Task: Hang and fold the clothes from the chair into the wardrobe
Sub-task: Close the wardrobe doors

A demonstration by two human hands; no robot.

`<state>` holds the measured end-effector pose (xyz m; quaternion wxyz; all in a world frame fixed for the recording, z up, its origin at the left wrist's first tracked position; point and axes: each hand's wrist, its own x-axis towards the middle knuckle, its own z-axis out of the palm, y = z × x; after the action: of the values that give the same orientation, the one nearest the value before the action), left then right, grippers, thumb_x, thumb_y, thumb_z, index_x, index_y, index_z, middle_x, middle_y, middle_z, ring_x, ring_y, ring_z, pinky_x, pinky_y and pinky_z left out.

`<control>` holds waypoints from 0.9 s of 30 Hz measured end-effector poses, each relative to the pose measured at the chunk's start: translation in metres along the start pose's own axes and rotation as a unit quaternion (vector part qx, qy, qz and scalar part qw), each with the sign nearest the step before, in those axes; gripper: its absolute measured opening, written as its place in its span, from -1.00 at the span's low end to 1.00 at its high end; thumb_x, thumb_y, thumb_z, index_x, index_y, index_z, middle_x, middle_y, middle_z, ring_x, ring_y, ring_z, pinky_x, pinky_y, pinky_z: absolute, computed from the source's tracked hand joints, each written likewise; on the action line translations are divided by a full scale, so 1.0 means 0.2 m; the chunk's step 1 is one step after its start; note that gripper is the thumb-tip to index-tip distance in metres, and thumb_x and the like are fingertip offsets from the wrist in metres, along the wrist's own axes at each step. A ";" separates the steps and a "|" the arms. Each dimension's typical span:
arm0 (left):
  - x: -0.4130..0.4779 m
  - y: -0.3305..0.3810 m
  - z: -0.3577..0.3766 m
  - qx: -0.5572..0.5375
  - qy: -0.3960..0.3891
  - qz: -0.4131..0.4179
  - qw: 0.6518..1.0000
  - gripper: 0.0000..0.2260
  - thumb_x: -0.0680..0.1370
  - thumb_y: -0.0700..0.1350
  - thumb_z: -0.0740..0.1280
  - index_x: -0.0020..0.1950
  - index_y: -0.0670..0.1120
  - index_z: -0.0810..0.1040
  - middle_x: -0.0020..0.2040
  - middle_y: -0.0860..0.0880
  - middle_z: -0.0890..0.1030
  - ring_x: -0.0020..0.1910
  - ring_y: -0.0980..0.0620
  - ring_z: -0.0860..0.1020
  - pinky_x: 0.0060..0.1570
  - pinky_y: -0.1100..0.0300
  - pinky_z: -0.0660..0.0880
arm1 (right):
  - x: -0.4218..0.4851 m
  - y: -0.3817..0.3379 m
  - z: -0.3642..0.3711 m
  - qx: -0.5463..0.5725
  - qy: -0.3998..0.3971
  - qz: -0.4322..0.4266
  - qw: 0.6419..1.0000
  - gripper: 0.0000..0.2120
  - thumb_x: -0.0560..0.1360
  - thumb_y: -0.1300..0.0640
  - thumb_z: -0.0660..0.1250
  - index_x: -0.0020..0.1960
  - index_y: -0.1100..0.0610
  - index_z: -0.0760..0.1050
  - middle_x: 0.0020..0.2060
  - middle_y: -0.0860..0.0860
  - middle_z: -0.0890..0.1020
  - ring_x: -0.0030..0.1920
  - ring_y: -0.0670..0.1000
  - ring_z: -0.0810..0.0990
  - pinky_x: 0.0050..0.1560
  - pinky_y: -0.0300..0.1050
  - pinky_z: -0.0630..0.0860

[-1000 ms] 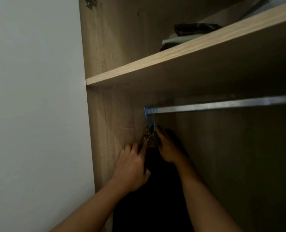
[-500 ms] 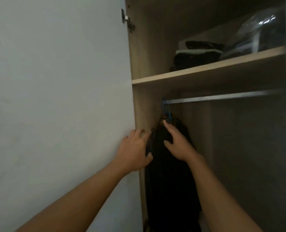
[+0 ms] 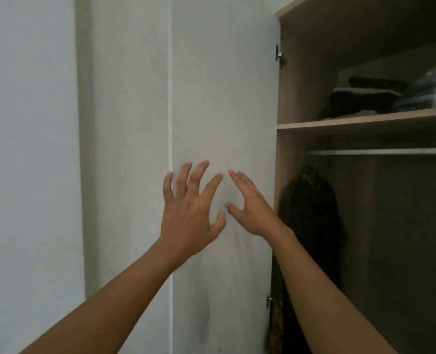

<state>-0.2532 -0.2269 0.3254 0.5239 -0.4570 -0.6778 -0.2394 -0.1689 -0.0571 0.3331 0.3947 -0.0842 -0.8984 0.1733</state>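
I see my left hand (image 3: 190, 213) and right hand (image 3: 252, 213) raised before the tall white wardrobe door (image 3: 224, 98), fingers (image 3: 211, 187) spread apart, holding nothing. The dark patterned garment (image 3: 311, 213) hangs at the left end of the metal rail (image 3: 380, 152) (just under the wooden shelf (image 3: 365, 121) carrying dark folded clothes (image 3: 360, 103)).

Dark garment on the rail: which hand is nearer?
Right. The right hand hovers just left of the garment; the left hand is farther left, both in front of the white door.
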 end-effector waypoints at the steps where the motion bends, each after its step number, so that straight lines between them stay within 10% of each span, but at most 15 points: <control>1: -0.03 -0.04 -0.03 -0.010 0.011 -0.044 0.999 -0.28 0.44 0.20 0.32 0.55 -0.03 0.28 0.56 -0.13 0.23 0.54 -0.22 0.18 0.45 -0.27 0.15 | 0.00 -0.05 0.02 0.002 -0.001 -0.011 1.000 -0.26 0.60 -0.01 0.29 0.58 -0.28 -0.11 0.60 -0.18 -0.03 0.57 -0.13 0.01 0.43 -0.21 0.03; 6: -0.09 -0.16 -0.14 -0.320 -0.136 -0.266 0.899 -0.04 0.48 -0.07 0.46 0.63 0.02 -0.18 0.32 0.07 0.42 0.15 0.04 0.55 0.05 0.23 0.53 | 0.00 -0.24 0.05 0.012 -0.045 -0.039 0.998 -0.30 0.62 0.08 0.26 0.61 -0.13 -0.04 0.60 -0.08 0.08 0.58 -0.10 0.04 0.55 -0.16 0.03; 13: -0.13 -0.04 -0.24 -0.337 -0.163 -0.244 0.894 -0.07 0.43 -0.04 0.44 0.64 0.10 -0.08 0.41 -0.01 0.45 0.30 -0.03 0.53 0.18 -0.01 0.58 | -0.10 -0.40 -0.14 0.057 -0.028 -0.065 0.996 -0.45 0.68 0.13 0.14 0.60 -0.13 0.04 0.58 -0.13 0.15 0.56 -0.12 0.11 0.51 -0.23 0.06; 21: -0.13 0.62 -0.42 -0.441 -0.120 -0.194 0.868 -0.33 0.50 -0.18 0.47 0.54 0.05 0.26 0.33 0.12 0.47 0.09 0.06 0.58 0.00 0.28 0.62 | -0.41 -0.43 -0.68 0.008 0.024 -0.054 0.998 -0.41 0.64 -0.08 0.21 0.55 -0.32 -0.02 0.52 -0.13 0.27 0.43 -0.03 0.38 0.41 0.07 0.37; 27: -0.12 1.12 -0.30 -0.486 -0.180 -0.176 0.837 -0.36 0.53 -0.10 0.45 0.55 0.11 0.27 0.49 0.08 0.37 0.26 0.04 0.51 0.12 0.13 0.62 | -0.66 -0.26 -1.14 -0.238 0.050 -0.002 0.970 -0.19 0.55 -0.12 0.35 0.60 -0.16 -0.10 0.50 -0.02 0.35 0.46 0.08 0.38 0.48 0.29 0.22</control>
<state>-0.0284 -0.1801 0.2883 0.0523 -0.5611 -0.6252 -0.5399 0.0878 -0.0878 0.4062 0.4078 -0.1820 -0.8933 -0.0503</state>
